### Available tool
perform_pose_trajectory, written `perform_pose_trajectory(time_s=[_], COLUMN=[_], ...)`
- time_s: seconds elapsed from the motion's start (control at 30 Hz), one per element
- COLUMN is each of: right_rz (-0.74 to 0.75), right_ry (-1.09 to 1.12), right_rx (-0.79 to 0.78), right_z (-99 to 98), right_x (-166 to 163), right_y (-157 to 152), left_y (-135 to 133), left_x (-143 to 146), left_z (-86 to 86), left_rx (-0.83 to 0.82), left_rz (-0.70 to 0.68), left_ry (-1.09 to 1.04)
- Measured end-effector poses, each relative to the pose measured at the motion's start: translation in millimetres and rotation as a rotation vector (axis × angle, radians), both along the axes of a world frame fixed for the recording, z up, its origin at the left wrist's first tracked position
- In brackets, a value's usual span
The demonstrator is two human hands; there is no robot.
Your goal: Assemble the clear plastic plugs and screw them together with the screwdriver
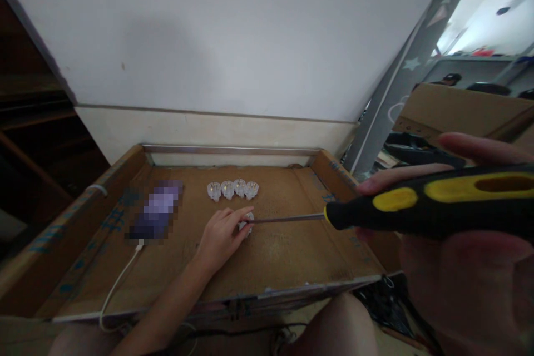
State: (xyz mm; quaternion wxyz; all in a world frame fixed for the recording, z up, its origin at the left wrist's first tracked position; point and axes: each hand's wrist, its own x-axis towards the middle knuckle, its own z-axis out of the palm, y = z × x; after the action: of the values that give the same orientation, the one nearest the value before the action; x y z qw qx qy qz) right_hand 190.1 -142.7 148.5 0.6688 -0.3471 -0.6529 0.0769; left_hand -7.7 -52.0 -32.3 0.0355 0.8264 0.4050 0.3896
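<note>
A: Where is the small, clear, rounded plastic-looking piece point(249, 230)?
B: On the brown cardboard-lined tray point(292, 258), just right of the person's left hand point(221, 233), whose thumb and fingers pinch it. The left hand is much the nearer; the right hand point(463, 278) is well apart, to the right and close to the camera.

A: What does the right hand grip?
B: A black-and-yellow screwdriver point(350, 218), its fingers wrapped around the thick handle. The tool's long axis runs right to left, almost level, and its thin metal shaft ends at the pinched piece. Whether the tip is touching or inside it cannot be told.

A: And the surroundings?
B: On the tray's far side, four similar clear, scalloped pieces point(227, 189) sit side by side in a row, glassy, with small golden glints. To the left lies a blurred, purplish rectangular device point(156, 211), with a thin white cable point(117, 283) curving toward the near edge. The cardboard looks matte and scuffed, with blue markings on its raised sides.
</note>
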Motion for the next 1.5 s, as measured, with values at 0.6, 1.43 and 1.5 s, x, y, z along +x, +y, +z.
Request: perform_pose_trajectory(time_s=[0.6,1.43,1.5], right_rz=[0.133,0.068,0.062], right_ry=[-0.144,-0.111,-0.095], right_rx=[-0.043,0.018,0.03], right_z=[18.8,18.7,19.9], right_x=[-18.1,-11.9,-10.5], right_y=[28.9,31.5,30.4], left_y=[-6.4,-2.9,-2.7], left_x=[8.0,2.4,-3.7], left_z=[7.1,7.5,11.1], left_rx=[0.158,0.014,0.02], left_rz=[-0.035,-0.018,0.115], left_ry=[0.149,0.005,-0.07])
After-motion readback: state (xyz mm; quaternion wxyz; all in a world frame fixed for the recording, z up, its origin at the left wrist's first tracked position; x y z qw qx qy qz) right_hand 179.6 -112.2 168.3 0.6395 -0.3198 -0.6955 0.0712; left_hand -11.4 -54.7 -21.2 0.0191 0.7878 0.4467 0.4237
